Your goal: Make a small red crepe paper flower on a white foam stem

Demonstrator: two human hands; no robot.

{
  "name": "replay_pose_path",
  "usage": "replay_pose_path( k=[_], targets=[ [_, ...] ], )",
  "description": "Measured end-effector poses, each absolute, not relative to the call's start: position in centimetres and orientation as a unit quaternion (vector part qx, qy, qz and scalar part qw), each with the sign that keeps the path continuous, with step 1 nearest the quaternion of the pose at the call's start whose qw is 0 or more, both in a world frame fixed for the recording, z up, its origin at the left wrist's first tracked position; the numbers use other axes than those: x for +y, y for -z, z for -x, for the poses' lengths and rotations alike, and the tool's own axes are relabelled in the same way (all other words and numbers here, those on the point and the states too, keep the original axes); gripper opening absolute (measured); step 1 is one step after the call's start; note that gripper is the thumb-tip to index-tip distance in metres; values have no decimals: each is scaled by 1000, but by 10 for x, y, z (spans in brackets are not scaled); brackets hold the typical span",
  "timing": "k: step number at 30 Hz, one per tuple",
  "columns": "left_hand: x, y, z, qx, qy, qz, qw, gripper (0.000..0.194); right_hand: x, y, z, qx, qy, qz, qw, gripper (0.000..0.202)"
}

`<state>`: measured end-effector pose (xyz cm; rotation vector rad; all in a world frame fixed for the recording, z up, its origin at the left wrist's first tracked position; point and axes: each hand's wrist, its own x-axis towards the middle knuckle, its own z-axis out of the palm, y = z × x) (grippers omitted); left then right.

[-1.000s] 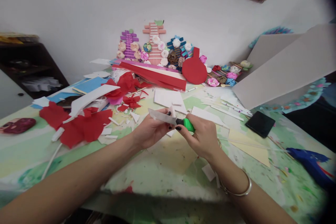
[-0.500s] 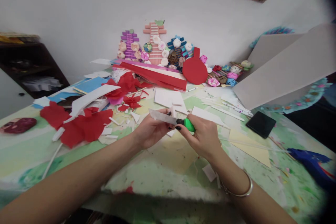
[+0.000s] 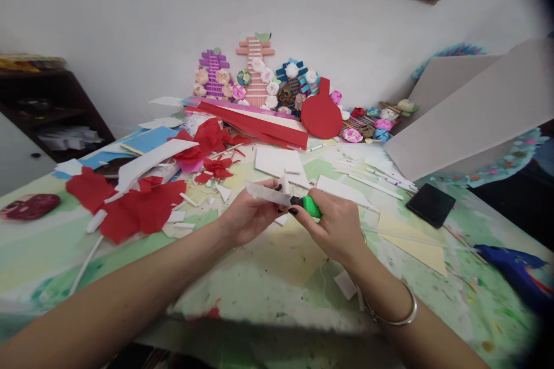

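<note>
1. Two hands at work in the head view, the only view: the left hand [image 3: 251, 216] is pinching a small pale piece [image 3: 284, 183] at the fingertips, and the right hand [image 3: 340, 222] has its fingers wrapped round the green handle of a knife [image 3: 277, 196].
2. The pale piece sits up in the air over the middle of the surface [image 3: 277, 285], right by where the blade meets the handle. Can't tell if the edge is actually biting into it.
3. My main worry: the blade lies across the left fingers, tip pointing off to the left. I'd tuck those fingertips behind the cutting line and go with short, light strokes.
4. The right thumb is up by the blade's base, which looks good for control. Choking up beats pushing hard imo.
5. If the piece wobbles, I'd rest it on the bare patch in front, away from the white scraps [image 3: 223, 192] and red paper [image 3: 142, 213]. A pinch grip like that could slip.
</note>
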<state>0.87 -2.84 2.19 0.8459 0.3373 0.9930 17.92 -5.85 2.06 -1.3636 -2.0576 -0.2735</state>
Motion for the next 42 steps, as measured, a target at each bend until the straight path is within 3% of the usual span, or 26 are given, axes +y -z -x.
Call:
replay_pose_path(
  k=[23,42],
  targets=[
    [-28,-17,-9,176,-452,-397,779,8,-60,-20,-177,-776,149,523,321,51],
    [-28,-22,-4,180,-462,-356,792,12,-58,-22,-183,-766,106,559,298,50]
  ],
)
